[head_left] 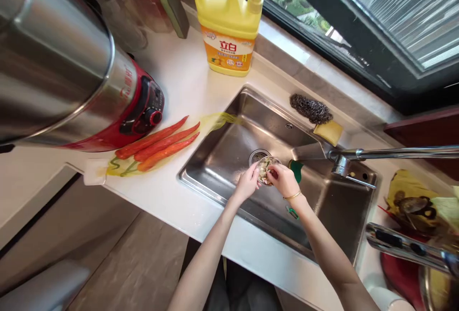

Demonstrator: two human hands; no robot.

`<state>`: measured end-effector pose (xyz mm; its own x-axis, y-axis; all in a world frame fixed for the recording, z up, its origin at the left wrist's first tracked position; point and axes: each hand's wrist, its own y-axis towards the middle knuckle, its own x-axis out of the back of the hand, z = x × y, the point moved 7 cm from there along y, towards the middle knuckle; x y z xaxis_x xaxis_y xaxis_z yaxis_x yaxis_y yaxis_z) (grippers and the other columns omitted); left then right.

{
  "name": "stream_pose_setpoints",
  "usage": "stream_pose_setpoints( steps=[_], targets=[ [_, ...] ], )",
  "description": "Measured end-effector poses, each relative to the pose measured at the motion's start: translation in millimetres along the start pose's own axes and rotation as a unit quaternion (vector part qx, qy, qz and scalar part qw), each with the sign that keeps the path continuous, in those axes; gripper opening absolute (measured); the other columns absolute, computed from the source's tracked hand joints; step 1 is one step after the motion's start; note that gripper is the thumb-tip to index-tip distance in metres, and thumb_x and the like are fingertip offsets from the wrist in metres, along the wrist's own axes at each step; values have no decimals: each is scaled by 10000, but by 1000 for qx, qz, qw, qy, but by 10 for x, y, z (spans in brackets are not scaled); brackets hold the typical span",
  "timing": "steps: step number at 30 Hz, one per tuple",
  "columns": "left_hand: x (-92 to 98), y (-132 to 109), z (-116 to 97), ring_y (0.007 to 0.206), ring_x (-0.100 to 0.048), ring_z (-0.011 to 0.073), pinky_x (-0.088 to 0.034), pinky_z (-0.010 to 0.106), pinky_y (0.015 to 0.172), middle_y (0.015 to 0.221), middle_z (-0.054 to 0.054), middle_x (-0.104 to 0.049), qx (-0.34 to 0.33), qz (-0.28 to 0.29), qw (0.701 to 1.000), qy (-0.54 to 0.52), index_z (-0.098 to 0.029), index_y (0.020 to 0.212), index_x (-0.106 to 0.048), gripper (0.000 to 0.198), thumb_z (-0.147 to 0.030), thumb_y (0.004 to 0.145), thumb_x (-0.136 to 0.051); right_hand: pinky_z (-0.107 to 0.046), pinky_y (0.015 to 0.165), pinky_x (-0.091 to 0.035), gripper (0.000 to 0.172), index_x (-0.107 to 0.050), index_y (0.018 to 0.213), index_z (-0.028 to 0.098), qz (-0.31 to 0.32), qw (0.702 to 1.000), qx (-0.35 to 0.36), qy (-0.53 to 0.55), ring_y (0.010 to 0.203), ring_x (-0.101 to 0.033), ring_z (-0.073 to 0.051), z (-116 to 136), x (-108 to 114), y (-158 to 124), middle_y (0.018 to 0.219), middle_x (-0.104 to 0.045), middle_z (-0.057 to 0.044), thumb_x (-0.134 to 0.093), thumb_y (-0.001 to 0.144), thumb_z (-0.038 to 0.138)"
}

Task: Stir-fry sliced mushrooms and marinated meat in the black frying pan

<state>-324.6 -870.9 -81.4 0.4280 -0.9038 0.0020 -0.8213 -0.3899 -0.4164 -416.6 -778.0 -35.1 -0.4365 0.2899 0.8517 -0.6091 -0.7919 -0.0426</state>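
Over the sink (222, 167), my left hand (248, 180) grips the near left side of a small round bowl (260, 164), which seems see-through. Pale and brownish bits of food (264, 173) fill it; their kind is too small to tell. The fingers of my right hand (284, 180) are pinched together inside the bowl's right side, among the bits; what they hold is hidden. A gold bracelet (293, 196) circles the right wrist. Behind the bowl shows the drain (258, 155). In the basin lie a dark green cloth or pad (296, 170) and a green-handled tool (292, 212), perhaps a peeler.
Several carrots (163, 144) lie on a yellow bag beside a large steel blender-like appliance (107, 86). A yellow detergent jug (228, 29) stands behind the sink. Steel wool (311, 108) and a yellow sponge (329, 132) sit at the back rim, near the faucet (342, 164).
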Motion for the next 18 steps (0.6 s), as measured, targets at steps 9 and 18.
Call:
stream_pose_setpoints(
  steps=[9,18],
  targets=[
    [364,-291,-251,451,-593,149,-444,224,415,561,4,-597,-24,-75,996,-49,-160,1148,-587,414,-424,883,-412,-263,442,-437,436,-645,998,186,-118,893,-245,358,519,-548,-145,-14,313,-427,667,-644,-28,-674,683,486],
    [823,-690,-437,431,-561,133,-422,216,384,567,-6,-561,-47,-119,989,-77,-166,925,-591,316,-406,890,-388,-194,367,-430,296,-585,709,176,-14,803,-281,525,474,-589,-131,696,-189,-283,563,-611,9,-747,519,335]
  ],
)
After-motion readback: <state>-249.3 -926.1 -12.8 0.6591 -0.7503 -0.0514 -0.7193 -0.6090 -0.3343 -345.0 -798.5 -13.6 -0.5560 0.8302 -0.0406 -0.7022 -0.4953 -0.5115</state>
